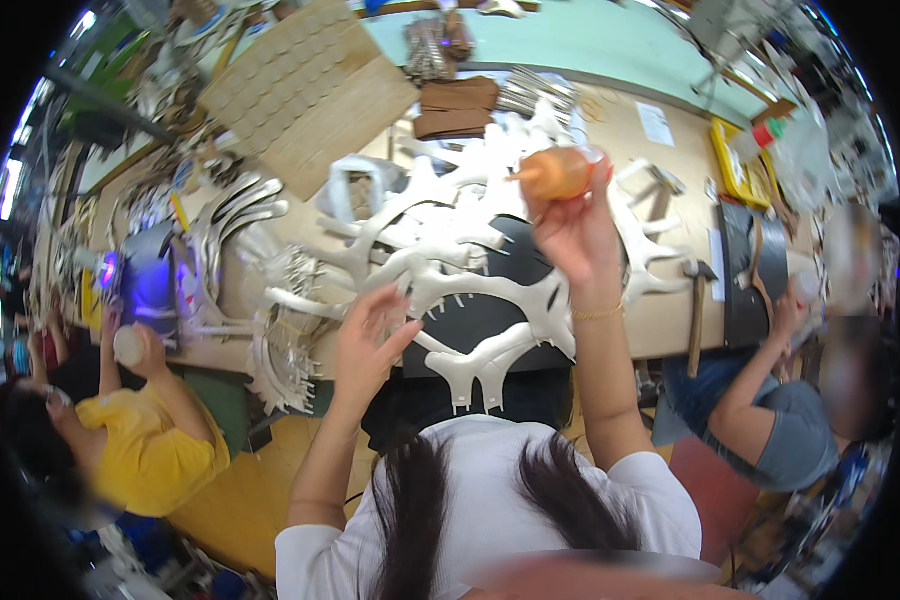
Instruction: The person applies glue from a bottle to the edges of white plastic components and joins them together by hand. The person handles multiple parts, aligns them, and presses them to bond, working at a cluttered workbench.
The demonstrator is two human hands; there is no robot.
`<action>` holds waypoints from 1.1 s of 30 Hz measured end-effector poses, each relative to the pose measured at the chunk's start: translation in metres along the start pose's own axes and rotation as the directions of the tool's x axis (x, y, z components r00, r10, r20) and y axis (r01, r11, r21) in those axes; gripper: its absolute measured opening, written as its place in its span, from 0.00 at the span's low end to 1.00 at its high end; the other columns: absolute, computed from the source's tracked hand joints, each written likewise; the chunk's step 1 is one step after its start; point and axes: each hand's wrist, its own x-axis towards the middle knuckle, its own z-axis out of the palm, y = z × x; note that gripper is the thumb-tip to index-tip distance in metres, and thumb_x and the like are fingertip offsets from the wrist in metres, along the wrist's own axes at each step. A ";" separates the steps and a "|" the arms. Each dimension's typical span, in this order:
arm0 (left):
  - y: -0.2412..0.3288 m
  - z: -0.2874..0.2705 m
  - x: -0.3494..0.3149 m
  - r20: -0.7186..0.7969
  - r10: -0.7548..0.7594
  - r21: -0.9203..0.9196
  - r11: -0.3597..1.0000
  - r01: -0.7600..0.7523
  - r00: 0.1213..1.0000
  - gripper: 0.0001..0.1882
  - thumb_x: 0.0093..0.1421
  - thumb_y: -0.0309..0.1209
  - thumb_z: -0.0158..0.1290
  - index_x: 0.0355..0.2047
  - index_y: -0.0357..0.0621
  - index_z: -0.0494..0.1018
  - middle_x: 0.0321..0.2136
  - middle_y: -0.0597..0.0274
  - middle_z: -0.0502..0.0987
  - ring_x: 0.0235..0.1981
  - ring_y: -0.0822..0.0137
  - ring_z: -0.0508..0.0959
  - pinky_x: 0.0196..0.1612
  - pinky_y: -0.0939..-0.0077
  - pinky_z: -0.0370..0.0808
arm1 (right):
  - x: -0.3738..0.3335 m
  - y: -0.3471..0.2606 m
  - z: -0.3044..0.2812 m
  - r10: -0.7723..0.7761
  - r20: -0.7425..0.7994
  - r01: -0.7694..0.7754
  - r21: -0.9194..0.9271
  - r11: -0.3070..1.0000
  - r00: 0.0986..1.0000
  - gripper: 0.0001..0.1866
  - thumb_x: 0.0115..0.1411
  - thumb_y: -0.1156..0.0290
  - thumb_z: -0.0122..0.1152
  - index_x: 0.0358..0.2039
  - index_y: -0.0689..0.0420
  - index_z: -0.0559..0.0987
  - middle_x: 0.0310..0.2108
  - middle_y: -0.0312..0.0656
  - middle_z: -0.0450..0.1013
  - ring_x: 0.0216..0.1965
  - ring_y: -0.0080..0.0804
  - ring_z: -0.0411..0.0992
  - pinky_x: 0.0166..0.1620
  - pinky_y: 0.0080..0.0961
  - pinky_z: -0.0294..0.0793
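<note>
Raised over the far half of the bench, my right hand (582, 225) grips an orange squeeze bottle (555, 175) with its thin nozzle pointing left. My left hand (375, 340) is open, fingers spread, beside a white branched, antler-like piece (490, 290) on a black mat (530, 262). I cannot tell whether its fingertips touch that piece. A smaller white forked piece (480, 362), with short pegs at its ends, lies at the bench's near edge between my forearms. More white branched pieces (435, 185) are heaped beyond.
A hammer (700, 310) lies right of my right forearm. Brown folded material (457, 106), a wooden board with rows of circles (305, 90) and a yellow tray (740, 165) are farther back. Curved silvery pieces (240, 205) pile up leftward. Co-workers sit at left (160, 440) and right (770, 430).
</note>
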 end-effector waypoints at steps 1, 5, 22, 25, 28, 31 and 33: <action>0.001 0.008 0.014 -0.017 0.128 -0.077 0.989 -0.128 0.992 0.31 0.50 0.27 0.63 0.54 0.38 0.64 0.50 0.54 0.69 0.53 0.64 0.69 0.53 0.69 0.69 | -0.004 0.022 0.003 0.072 0.102 -0.065 -0.076 0.995 0.992 0.25 0.60 0.50 0.52 0.50 0.55 0.69 0.50 0.43 0.69 0.50 0.37 0.69 0.52 0.33 0.72; 0.012 0.040 0.068 -0.057 0.440 0.089 0.896 -0.435 0.896 0.36 0.48 0.29 0.65 0.56 0.38 0.62 0.56 0.56 0.64 0.59 0.64 0.62 0.59 0.69 0.62 | -0.025 0.084 0.012 0.314 -0.015 -0.315 -0.076 0.946 0.949 0.31 0.57 0.46 0.55 0.55 0.50 0.66 0.54 0.39 0.66 0.53 0.35 0.66 0.58 0.38 0.64; 0.075 -0.117 0.242 -0.291 0.300 0.636 0.770 -0.050 0.909 0.33 0.42 0.44 0.67 0.44 0.35 0.72 0.38 0.51 0.78 0.38 0.61 0.79 0.44 0.71 0.74 | -0.060 0.042 -0.028 0.215 -0.074 -0.226 -0.225 0.948 0.974 0.18 0.66 0.55 0.43 0.44 0.56 0.72 0.40 0.40 0.71 0.46 0.35 0.69 0.47 0.33 0.68; 0.061 -0.164 0.218 -0.349 0.139 0.565 0.820 0.090 0.927 0.30 0.41 0.40 0.68 0.42 0.34 0.74 0.36 0.53 0.79 0.35 0.64 0.79 0.41 0.73 0.75 | -0.063 0.033 -0.035 0.148 -0.081 -0.163 -0.243 0.956 0.986 0.18 0.67 0.55 0.42 0.43 0.55 0.73 0.39 0.41 0.73 0.44 0.35 0.70 0.46 0.36 0.70; 0.039 -0.184 0.198 -0.386 -0.008 0.427 0.885 0.186 0.923 0.29 0.40 0.36 0.69 0.41 0.33 0.74 0.35 0.55 0.79 0.33 0.67 0.79 0.36 0.75 0.75 | -0.062 0.032 -0.038 0.153 -0.078 -0.168 -0.258 0.952 0.985 0.17 0.67 0.56 0.42 0.42 0.56 0.73 0.38 0.40 0.73 0.43 0.35 0.71 0.45 0.34 0.71; 0.024 -0.193 0.187 -0.384 -0.106 0.372 0.891 0.259 0.917 0.28 0.40 0.33 0.68 0.42 0.36 0.74 0.34 0.58 0.78 0.30 0.70 0.78 0.30 0.77 0.75 | -0.059 0.037 -0.035 0.170 -0.068 -0.183 -0.288 0.940 0.983 0.15 0.66 0.59 0.44 0.43 0.57 0.72 0.39 0.40 0.70 0.42 0.34 0.70 0.45 0.31 0.71; 0.016 -0.194 0.188 -0.358 -0.142 0.439 0.847 0.300 0.923 0.27 0.41 0.35 0.68 0.43 0.41 0.73 0.32 0.64 0.77 0.29 0.73 0.76 0.27 0.79 0.73 | -0.059 0.041 -0.032 0.171 -0.063 -0.182 -0.319 0.930 0.983 0.15 0.66 0.60 0.44 0.42 0.57 0.71 0.38 0.40 0.70 0.42 0.34 0.70 0.45 0.31 0.71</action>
